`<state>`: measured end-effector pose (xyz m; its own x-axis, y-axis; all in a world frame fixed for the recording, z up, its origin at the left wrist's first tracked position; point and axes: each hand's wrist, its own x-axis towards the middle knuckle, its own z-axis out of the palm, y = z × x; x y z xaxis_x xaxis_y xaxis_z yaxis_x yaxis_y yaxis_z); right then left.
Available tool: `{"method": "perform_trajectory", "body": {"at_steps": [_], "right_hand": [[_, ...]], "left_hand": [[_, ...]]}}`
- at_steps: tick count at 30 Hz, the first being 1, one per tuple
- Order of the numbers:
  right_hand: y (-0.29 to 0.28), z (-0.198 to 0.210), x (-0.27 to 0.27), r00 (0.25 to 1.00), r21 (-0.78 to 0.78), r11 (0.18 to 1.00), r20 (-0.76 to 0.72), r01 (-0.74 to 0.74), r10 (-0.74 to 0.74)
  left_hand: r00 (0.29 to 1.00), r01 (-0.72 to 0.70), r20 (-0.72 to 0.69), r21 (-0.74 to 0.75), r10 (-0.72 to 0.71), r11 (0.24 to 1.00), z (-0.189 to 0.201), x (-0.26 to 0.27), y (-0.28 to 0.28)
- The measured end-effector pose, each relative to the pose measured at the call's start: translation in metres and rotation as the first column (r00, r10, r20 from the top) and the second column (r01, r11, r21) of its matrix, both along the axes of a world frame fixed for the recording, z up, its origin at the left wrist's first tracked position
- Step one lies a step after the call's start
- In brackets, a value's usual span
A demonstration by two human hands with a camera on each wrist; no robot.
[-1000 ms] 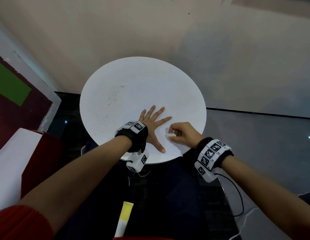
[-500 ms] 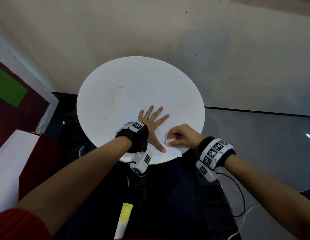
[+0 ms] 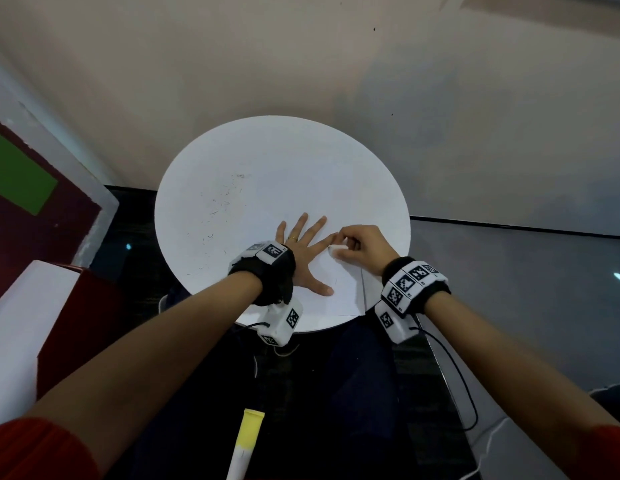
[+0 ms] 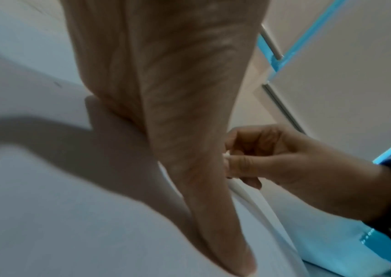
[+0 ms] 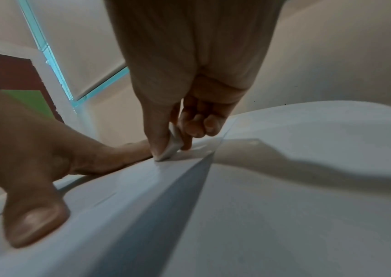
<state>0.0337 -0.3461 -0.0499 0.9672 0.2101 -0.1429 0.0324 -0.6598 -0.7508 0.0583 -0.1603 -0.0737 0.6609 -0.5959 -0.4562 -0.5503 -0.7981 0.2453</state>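
- Head view: we see a round white table (image 3: pixel 267 161). On its 6 o'clock part lies a white sheet of paper (image 3: pixel 339 296), with one corner reaching the rim at about 5 o'clock.
  The left hand (image 3: pixel 303 254) lies flat on the sheet with its fingers straight and spread, its thumb pointing toward 4 o'clock and a ring (image 3: pixel 293 239) on one finger.
  The right hand (image 3: pixel 362 247), at 3 o'clock of the left, curls its fingers and pinches a small white eraser (image 3: pixel 336 251). The eraser touches the paper just beside the left index fingertip.
  A yellow-tipped tube (image 3: pixel 247 441) shows at 6 o'clock of the frame, well apart from the table.
- Left wrist view: the left hand (image 4: pixel 178 93) runs from 12 o'clock down past the centre, pressed flat on the white surface.
  At 3 o'clock we find the right hand (image 4: pixel 284 159) with thumb and fingers closed on the eraser (image 4: pixel 225 155). Only a sliver of the eraser shows, at the left hand's edge.
- Right wrist view: the right hand (image 5: pixel 189 65) comes down from 12 o'clock. Its thumb and forefinger pinch the eraser (image 5: pixel 172 148), whose lower corner rests on the sheet of paper (image 5: pixel 130 196) at the centre.
  The left hand (image 5: pixel 35 150) enters from 9 o'clock. Its thumb presses the sheet at 7 o'clock, and one straight finger reaches just beside the eraser.
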Motion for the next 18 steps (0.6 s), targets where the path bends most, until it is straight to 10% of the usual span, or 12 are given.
{"method": "perform_trajectory", "body": {"at_steps": [6,11,18], "right_hand": [[-0.005,0.009,-0.019,0.959,-0.101,0.961,-0.149,-0.259,0.243],[0.0,0.004,0.007,1.0,-0.092,0.996,0.016,-0.003,0.004],[-0.003,0.008,-0.004,0.989,-0.103,0.986,-0.076,-0.132,0.124]], "left_hand": [[0.999,-0.038,-0.001,-0.019,0.038,0.999,0.002,-0.001,-0.002],[0.999,-0.035,-0.018,0.013,0.035,0.999,0.001,0.002,-0.005],[0.999,-0.037,-0.023,0.009,0.037,0.999,0.002,0.001,-0.006]]}}
